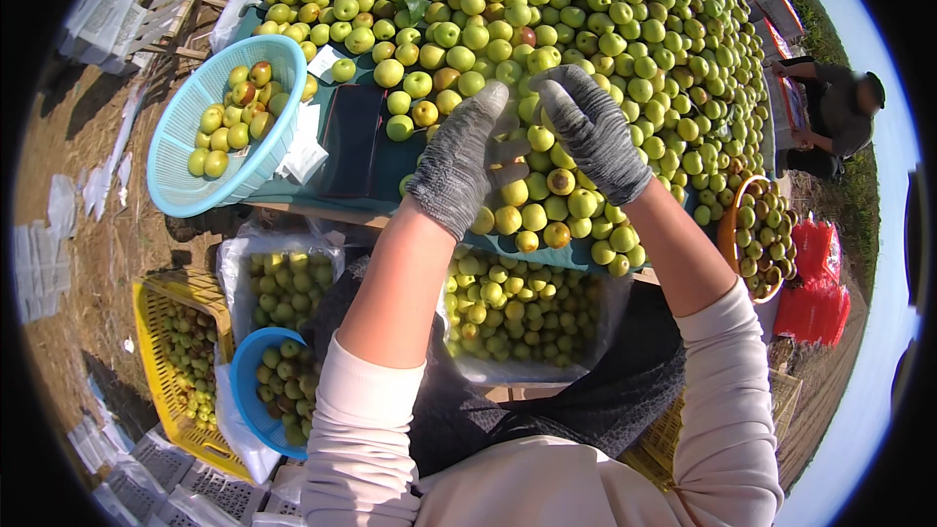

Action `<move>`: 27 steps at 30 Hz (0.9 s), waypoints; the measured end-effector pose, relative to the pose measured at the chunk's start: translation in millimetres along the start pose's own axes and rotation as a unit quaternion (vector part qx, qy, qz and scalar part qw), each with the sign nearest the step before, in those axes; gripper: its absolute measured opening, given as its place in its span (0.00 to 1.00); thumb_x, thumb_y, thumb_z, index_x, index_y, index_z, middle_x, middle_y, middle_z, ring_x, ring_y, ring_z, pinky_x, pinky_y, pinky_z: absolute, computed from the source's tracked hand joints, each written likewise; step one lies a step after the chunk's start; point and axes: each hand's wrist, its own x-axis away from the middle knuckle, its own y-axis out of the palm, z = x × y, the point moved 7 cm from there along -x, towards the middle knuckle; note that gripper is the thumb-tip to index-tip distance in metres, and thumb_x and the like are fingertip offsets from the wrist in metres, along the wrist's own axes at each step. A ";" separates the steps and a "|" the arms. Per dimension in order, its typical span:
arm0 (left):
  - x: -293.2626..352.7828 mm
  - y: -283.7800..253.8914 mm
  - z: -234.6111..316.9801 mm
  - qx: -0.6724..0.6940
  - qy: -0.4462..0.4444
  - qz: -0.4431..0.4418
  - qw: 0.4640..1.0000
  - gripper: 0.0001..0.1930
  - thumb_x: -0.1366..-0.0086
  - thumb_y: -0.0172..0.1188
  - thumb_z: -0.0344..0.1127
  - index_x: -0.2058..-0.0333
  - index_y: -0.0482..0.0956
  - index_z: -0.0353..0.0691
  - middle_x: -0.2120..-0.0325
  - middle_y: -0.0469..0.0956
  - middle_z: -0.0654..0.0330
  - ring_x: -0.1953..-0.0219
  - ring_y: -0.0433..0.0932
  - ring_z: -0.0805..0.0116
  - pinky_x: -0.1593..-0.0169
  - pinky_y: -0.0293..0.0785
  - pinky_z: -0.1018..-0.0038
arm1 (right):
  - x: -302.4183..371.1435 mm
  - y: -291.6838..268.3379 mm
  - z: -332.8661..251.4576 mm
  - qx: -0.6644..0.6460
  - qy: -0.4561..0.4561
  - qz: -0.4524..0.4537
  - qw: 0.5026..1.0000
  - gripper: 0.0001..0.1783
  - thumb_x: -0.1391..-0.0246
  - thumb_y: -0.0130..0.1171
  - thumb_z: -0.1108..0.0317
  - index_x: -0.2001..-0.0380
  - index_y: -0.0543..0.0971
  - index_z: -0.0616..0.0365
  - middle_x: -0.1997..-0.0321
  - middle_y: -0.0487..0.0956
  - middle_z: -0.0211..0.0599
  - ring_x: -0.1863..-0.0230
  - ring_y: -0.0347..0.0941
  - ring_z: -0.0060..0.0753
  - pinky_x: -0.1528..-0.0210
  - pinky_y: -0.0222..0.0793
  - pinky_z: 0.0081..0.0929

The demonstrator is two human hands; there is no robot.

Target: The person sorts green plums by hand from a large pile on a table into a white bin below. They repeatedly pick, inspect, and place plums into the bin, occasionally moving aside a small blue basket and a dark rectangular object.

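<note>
A large heap of small round green fruits (pixel 586 29), looking like jujubes, some with reddish-brown patches, covers the table. Both my hands wear grey knitted gloves and hover over the near part of the heap, apart and facing each other. My left hand (pixel 461 158) is open, its thumb raised and its fingers spread low over the fruits. My right hand (pixel 593 132) is open too, fingers bent toward the left hand, with no fruit visible in it. A dark flat phone-like slab (pixel 353 140) lies left of my left hand, beside a light blue basket (pixel 166 161) of browner fruits.
Below the table edge stand a lined crate (pixel 610 317) and a lined box (pixel 229 268) of green fruits. At left are a yellow crate (pixel 146 332) and a blue bowl (pixel 244 395). An orange basket (pixel 727 234) and red bags (pixel 815 312) sit right; another person (pixel 839 112) crouches beyond.
</note>
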 end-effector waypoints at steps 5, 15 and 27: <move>9.7 12.2 -15.7 -0.025 -0.028 -0.021 0.999 0.28 0.41 0.59 0.62 0.52 0.75 0.47 0.66 0.73 0.61 0.63 0.79 0.64 0.59 0.80 0.64 | 25.2 13.4 19.2 -0.164 0.184 -0.078 0.966 0.25 0.37 0.48 0.45 0.48 0.72 0.53 0.63 0.76 0.31 0.68 0.70 0.18 0.70 0.68 0.16; 33.7 14.8 -32.0 -0.177 -0.078 -0.003 0.981 0.25 0.40 0.60 0.55 0.50 0.75 0.47 0.60 0.78 0.62 0.71 0.77 0.75 0.73 0.73 0.84 | 89.5 24.8 19.9 -0.442 0.168 -0.134 0.871 0.30 0.34 0.44 0.48 0.39 0.64 0.60 0.52 0.77 0.46 0.60 0.79 0.32 0.58 0.77 0.29; 89.2 -184.8 66.2 -0.399 0.154 0.129 0.895 0.12 0.38 0.64 0.42 0.63 0.77 0.41 0.77 0.76 0.68 0.82 0.67 0.81 0.81 0.60 0.83 | 237.8 -127.6 112.9 0.092 0.116 0.260 0.954 0.11 0.37 0.50 0.71 0.54 0.77 0.60 0.60 0.80 0.32 0.62 0.73 0.21 0.55 0.70 0.19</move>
